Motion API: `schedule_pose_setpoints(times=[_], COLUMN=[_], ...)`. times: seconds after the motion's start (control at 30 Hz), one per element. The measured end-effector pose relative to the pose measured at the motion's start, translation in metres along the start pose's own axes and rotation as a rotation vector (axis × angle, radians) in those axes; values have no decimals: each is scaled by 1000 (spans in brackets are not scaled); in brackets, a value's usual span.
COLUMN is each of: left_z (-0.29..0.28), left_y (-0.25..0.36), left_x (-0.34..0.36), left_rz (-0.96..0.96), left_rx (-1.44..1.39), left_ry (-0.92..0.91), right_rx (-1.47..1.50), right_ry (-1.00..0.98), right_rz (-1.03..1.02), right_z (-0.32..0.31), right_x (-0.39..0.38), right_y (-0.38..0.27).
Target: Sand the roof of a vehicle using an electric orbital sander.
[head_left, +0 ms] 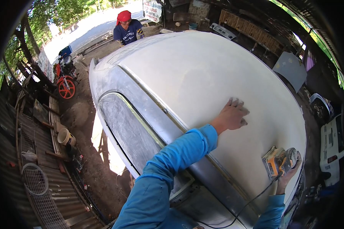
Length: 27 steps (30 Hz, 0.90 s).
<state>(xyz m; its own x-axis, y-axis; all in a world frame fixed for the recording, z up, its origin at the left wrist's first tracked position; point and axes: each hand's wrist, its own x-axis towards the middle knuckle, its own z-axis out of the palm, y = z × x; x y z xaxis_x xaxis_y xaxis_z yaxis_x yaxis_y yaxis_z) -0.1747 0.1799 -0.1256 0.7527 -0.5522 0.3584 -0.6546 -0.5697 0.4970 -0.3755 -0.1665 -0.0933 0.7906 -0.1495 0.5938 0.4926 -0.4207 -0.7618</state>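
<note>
My left hand [232,115] rests on the pale, dusty roof [202,76] of a car, its fingers spread and nothing held. Nearer the roof's right edge, my right hand [290,173] is wrapped round the top of an orange and grey power sander [275,162]. The sander is tilted, its pad side toward the left; whether the pad touches the roof I cannot tell. A black power cord [252,201] runs from it down across the car's side near my body. Below the roof edge lies a side window [128,118] covered in scuffed grey film.
Beyond the car's far end stands a person [128,32] in a red head covering. An orange-wheeled motorcycle [66,80] is parked on the left, with a white bucket [66,136] nearer by. Loose car panels [290,68] and a white vehicle part [330,149] sit at the right.
</note>
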Motion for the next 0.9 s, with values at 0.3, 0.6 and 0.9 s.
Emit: schedule_pose_setpoints(times=[0.3,0.6,0.9], left_z=[-7,3,3], left_y=[-1,-8,-8], left_x=[0,0,0], left_rz=[14,-5,18], left_rx=[46,12,16], left_ry=[10,30,37], right_rx=[167,32,-178], right_ry=[151,192,212], right_rz=[83,31,108], right_z=[3,11,10], right_x=[20,12,-106], right_y=[15,18,-45])
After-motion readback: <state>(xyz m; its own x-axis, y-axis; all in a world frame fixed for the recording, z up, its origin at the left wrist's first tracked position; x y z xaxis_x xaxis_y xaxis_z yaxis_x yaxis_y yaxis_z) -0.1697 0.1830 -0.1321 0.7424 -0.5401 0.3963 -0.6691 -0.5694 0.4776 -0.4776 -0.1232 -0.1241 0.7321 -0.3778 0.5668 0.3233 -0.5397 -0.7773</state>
